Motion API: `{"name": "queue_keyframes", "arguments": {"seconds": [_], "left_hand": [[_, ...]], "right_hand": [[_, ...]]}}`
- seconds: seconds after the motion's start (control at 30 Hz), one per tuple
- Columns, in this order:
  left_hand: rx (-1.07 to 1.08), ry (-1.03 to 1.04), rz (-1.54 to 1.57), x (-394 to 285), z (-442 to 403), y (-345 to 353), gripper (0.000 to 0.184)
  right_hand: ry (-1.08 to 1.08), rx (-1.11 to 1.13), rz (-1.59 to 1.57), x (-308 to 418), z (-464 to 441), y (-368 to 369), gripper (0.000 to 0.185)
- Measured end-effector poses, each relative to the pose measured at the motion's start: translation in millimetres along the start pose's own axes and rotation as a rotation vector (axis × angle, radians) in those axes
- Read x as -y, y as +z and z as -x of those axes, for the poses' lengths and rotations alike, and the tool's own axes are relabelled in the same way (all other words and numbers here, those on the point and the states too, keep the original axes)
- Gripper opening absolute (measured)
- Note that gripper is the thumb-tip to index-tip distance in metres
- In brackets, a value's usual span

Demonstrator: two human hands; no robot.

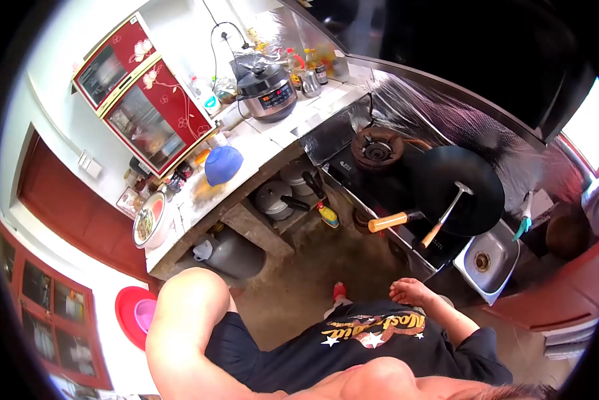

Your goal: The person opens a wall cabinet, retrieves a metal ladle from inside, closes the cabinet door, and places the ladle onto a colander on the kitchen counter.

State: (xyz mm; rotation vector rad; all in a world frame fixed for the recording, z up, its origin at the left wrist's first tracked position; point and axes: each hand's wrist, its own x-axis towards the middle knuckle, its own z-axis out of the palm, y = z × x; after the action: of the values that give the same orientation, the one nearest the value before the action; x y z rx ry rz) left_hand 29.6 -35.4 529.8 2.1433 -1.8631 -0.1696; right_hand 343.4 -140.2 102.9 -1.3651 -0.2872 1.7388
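Note:
My right hand (411,292) hangs in front of my dark T-shirt, its fingers loosely curled and apart, with nothing in it. My left arm is raised at the left, elbow outward, and its hand is outside the view. Ahead of my right hand, a black wok (459,197) with a wooden handle (396,221) sits on the stove. A wok spatula (449,212) with a wooden grip lies across the wok's near side. The wok's burner is hidden beneath it; the other burner (377,151) is bare.
A steel sink (491,261) is right of the stove. The left counter (256,150) carries a pressure cooker (266,93), bottles, a blue bowl (223,165) and a food basin (151,222). Pots (274,200) and a gas cylinder (229,252) stand below. A range hood (459,60) overhangs the stove.

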Motion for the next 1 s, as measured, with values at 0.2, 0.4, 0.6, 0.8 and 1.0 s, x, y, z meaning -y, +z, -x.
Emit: {"name": "queue_keyframes", "arguments": {"seconds": [0.2, 0.4, 0.6, 0.8, 1.0], "left_hand": [[-0.063, -0.032, 0.013, -21, -2, 17, 0.038], [-0.131, -0.087, 0.021, -25, -5, 22, 0.032], [-0.204, -0.124, 0.033, -15, -15, 27, 0.026], [-0.283, -0.190, 0.010, -19, -24, 38, 0.020], [-0.364, -0.278, 0.001, 14, -7, 7, 0.014]], "right_hand": [[0.009, -0.036, -0.071, -15, -7, -9, 0.021], [0.001, -0.036, -0.113, -24, -17, -11, 0.022], [-0.003, -0.044, -0.021, -23, -14, -8, 0.021], [0.007, -0.066, 0.040, -19, -15, -7, 0.022], [0.028, -0.055, 0.095, -25, -28, -5, 0.022]]}}
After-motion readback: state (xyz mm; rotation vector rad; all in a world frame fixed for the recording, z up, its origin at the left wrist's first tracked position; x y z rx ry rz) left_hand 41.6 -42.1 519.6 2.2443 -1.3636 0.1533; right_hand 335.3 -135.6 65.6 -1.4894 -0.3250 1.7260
